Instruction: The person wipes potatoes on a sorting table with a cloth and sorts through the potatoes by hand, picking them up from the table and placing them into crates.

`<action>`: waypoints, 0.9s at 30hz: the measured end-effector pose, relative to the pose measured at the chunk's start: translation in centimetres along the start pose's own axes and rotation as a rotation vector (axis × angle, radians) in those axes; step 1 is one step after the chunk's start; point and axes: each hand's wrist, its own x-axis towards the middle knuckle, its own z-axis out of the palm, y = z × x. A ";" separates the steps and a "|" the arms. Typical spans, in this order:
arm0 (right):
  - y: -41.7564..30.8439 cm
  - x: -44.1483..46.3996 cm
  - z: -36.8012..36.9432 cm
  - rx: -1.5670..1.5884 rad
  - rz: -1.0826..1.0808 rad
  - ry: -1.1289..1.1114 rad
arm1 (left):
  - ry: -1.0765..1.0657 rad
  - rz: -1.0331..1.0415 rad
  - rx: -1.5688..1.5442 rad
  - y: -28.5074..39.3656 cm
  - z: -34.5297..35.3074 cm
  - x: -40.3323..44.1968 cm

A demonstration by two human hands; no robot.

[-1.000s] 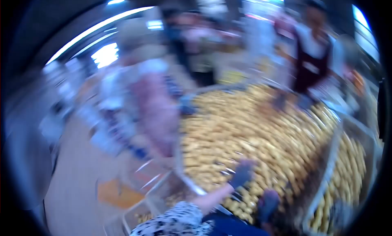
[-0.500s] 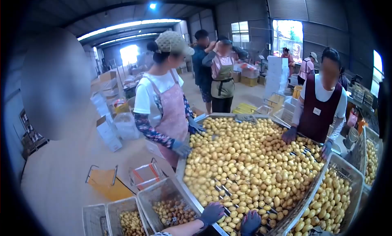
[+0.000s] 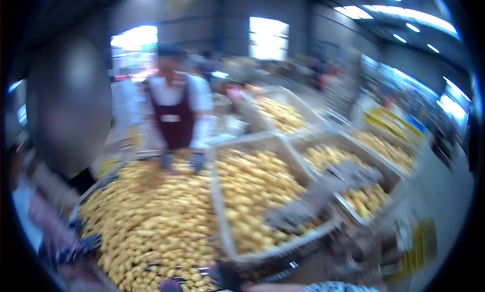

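Observation:
Small yellow potatoes point(image 3: 151, 221) cover the sorting table in front of me. At the bottom edge, my left hand point(image 3: 170, 285) shows only as a dark gloved tip among the potatoes. My right hand point(image 3: 227, 277), in a dark glove, is at the near edge of the potatoes, its bare forearm and patterned sleeve point(image 3: 338, 287) coming in from the right. Blur and the frame edge hide the fingers of both hands, so I cannot make out whether either holds a potato.
A crate of potatoes point(image 3: 218, 211) borders the table's right side, with more filled crates point(image 3: 348, 211) beyond. Blurred grey fabric-like shapes point(image 3: 288, 216) lie across them. A co-worker in a maroon apron point(image 3: 172, 125) stands opposite. Another person's gloved hand point(image 3: 83, 246) is at the left.
The view has swung right, bringing more crates into sight and shifting the table left. Both my hands now appear lower and further left. The picture has become blurred.

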 end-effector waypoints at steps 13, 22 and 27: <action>0.0 -2.5 -0.4 -0.019 0.038 0.399 | 0.192 -0.157 -0.339 2.0 -2.4 1.2; -0.4 -1.8 -1.4 0.050 0.107 0.336 | 0.388 -0.073 -0.359 1.9 -2.1 1.4; 0.6 -2.3 0.8 -0.008 0.124 0.224 | 0.271 -0.016 -0.318 1.5 -4.2 1.7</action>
